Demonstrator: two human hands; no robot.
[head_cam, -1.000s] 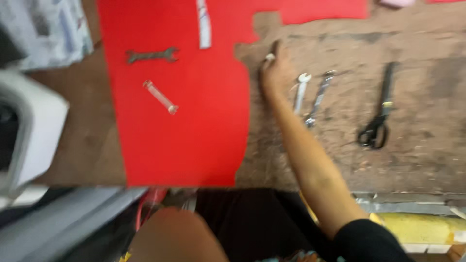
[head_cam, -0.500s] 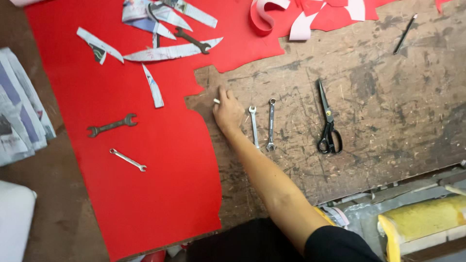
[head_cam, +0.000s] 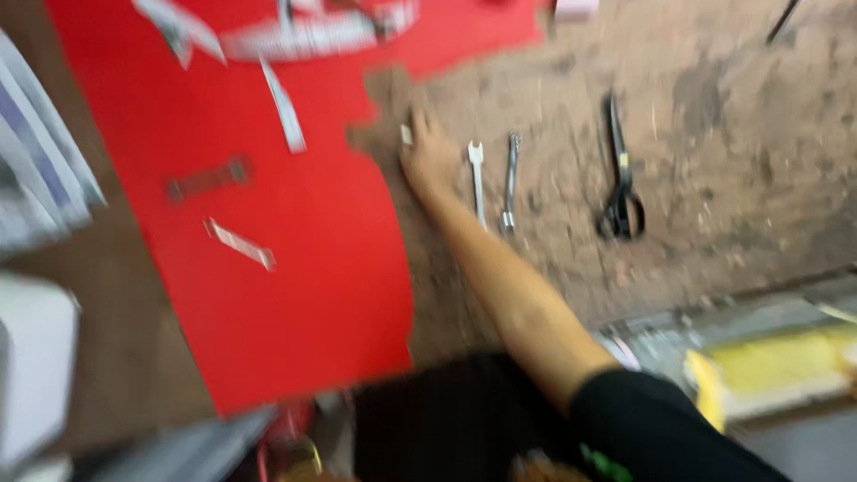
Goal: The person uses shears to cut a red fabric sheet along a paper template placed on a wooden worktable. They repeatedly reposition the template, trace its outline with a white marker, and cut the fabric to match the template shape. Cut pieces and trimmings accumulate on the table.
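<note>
Motion blur softens everything, yet the layout reads well enough. One bare hand (head_cam: 428,156) — the right, reaching from a black sleeve (head_cam: 652,428) at the near edge — lies palm-down on the worn wooden worktop (head_cam: 714,178), right at the ragged cut edge of the red sheet (head_cam: 295,268). Its fingers point toward the far edge, and a small pale object (head_cam: 406,134) shows at the fingertips; whether the fingers pinch it or merely rest on it I cannot tell. The left hand is out of sight.

Just beside the hand, on the side away from the sheet, lie two small wrenches side by side: a silvery open-ended wrench (head_cam: 478,178) nearest the hand, and a second wrench (head_cam: 510,183) close by it, both running near-to-far. Further along the bare wood lie black scissors (head_cam: 620,174), handles toward the near edge, well apart from the hand.

On the red sheet rest a dark wrench (head_cam: 207,178) and a short pale tool (head_cam: 239,244) — both well apart from the hand. Paper strips (head_cam: 284,105) lie toward the sheet's far edge. A yellow block (head_cam: 777,361) sits past the worktop's near edge.
</note>
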